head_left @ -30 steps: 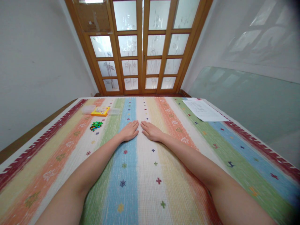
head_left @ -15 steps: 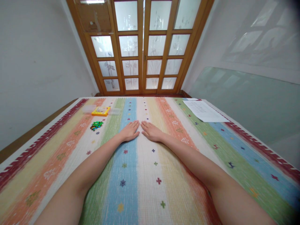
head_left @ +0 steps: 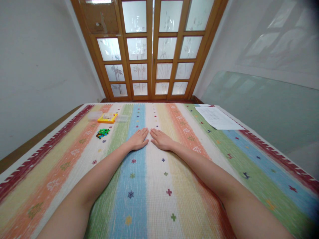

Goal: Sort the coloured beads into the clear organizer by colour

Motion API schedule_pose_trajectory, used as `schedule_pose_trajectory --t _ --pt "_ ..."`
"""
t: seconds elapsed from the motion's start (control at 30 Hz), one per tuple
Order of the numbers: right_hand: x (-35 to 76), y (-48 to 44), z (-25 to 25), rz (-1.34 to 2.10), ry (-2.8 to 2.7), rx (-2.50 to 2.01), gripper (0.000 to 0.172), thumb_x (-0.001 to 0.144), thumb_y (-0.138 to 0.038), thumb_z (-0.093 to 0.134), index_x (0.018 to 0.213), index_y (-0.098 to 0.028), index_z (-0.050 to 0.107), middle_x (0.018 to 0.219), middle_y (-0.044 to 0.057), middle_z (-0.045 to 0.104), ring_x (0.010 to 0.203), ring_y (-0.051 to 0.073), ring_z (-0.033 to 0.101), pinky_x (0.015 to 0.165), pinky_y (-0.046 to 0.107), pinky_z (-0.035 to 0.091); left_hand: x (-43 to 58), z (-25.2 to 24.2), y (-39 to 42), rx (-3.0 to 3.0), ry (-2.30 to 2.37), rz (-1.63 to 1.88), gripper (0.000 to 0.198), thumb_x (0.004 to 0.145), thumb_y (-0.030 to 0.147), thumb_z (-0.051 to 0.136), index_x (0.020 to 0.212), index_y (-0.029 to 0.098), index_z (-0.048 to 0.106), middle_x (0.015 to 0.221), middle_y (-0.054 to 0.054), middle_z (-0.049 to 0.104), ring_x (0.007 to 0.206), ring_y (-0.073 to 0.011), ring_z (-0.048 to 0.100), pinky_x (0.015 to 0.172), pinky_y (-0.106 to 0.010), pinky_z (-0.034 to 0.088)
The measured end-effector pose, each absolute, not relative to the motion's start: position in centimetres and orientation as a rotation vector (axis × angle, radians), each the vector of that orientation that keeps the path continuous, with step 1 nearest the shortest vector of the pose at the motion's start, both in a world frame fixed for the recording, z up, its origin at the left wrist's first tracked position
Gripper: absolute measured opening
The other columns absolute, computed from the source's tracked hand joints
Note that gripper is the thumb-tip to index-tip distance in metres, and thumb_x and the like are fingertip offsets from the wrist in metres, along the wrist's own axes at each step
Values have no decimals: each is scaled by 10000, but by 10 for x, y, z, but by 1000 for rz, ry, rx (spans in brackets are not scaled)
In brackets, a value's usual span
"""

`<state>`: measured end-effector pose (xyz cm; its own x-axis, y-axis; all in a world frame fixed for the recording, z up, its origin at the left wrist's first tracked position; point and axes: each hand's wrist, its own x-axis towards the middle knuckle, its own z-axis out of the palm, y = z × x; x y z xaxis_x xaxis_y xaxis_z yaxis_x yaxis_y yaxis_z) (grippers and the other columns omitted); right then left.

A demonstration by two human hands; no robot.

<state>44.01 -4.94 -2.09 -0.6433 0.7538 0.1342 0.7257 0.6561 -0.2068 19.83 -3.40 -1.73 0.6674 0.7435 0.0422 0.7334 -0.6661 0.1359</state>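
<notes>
My left hand lies flat, palm down, on the striped tablecloth, its fingers stretched out over the blue and white stripes. Close beside it, a small gap apart, my right hand rests flat in the same way on the white and yellow stripes. Neither hand holds anything. To the left of my left hand sits a small heap of green, blue, brown and yellow pieces, too small to make out singly. Just behind the heap is a yellow box with an open-looking top.
Clear plastic containers stand on either side of the yellow box. Printed paper sheets lie at the table's far right. Beyond the far edge are wooden doors with glass panes. A pale glass panel leans at the right wall.
</notes>
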Motion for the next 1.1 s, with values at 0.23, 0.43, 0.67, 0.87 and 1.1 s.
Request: schedule_pose_trajectory --t 0.23,0.43,0.67,0.87,1.1 --pt "439 -50 -22 187 -2646 -1193 707 1079 -538 260 1644 -118 312 1696 162 274 1592 289 225 1297 489 220 199 -16 -35 2759 1234 156 770 1043 573 254 1640 86 273 1720 -167 203 1612 -267 178 1308 -427 122" --pt "439 -50 -21 173 -2655 -1189 711 1078 -529 262 1641 -96 313 1693 175 274 1591 295 228 1295 494 226 198 -20 -33 2760 1236 186 777 1039 601 255 1645 114 271 1721 -153 212 1609 -266 193 1307 -430 130" --pt "439 -50 -22 183 -2638 -1195 698 1075 -525 291 1637 -113 330 1687 165 298 1588 289 239 1298 488 227 198 -20 -34 2753 1225 216 777 1041 599 272 1638 102 288 1715 -162 228 1604 -273 209 1305 -439 147" --pt "441 -49 -15 202 -2564 -1106 594 1068 -475 380 1551 -151 498 1616 159 446 1511 293 402 1246 484 318 191 -10 -32 2742 1131 308 643 1046 517 336 1585 178 428 1681 -110 355 1568 -242 310 1296 -423 209" --pt "449 -43 -3 301 -2236 -1236 353 1060 -360 441 1099 -212 759 1141 95 767 1077 242 680 963 353 486 86 2 -21 2604 1484 642 486 986 422 456 1370 196 650 1499 -99 593 1431 -267 483 1253 -486 316"
